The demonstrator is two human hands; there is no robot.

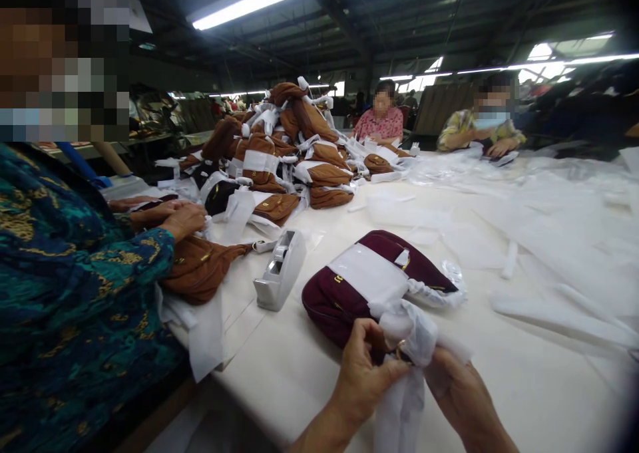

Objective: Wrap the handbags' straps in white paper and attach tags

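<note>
A maroon bag (pixel 319 303) lies on the white table with a band of white wrapping paper (pixel 369 270) round its middle. From its near side comes a strap wrapped in white paper (pixel 409 323), with a gold-coloured metal ring showing at the wrap. My left hand (pixel 362 373) pinches the strap near that ring, thumb and fingers closed. On the other side, my right hand (pixel 456 380) is curled against the same white wrapping. Its fingertips are partly hidden behind the paper.
A grey tape dispenser (pixel 282 270) stands left of the bag. Farther back rises a heap of brown bags (pixel 314 153). At left, a co-worker's hands (pixel 182 220) work above a brown bag (pixel 200 267). Loose white sheets (pixel 549 240) cover the right side. Two people sit across the table.
</note>
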